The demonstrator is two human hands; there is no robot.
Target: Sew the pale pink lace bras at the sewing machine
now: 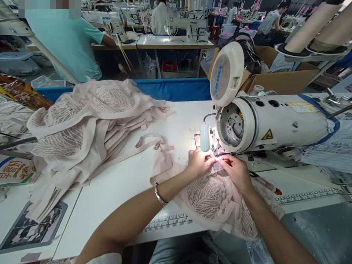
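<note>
Both of my hands meet just in front of the needle area of a white sewing machine (286,123), whose round end cover (227,73) stands swung up. My left hand (200,162) pinches the upper edge of a pale pink lace bra (209,196). Close beside it, my right hand (233,170) pinches the same edge, fingertips almost touching the left ones. The bra's lace cups drape toward me over the table's front edge. A small lit lamp (205,137) hangs above my left fingers. The exact edge between the fingertips is too small to make out.
A pile of matching bras (90,121) lies at left, one strap trailing toward my work. Red-handled snips (266,183) lie right of my right hand. A ruler strip (167,222) runs along the front edge. Thread cones (313,27) and a cardboard box (283,82) stand behind. People sit beyond.
</note>
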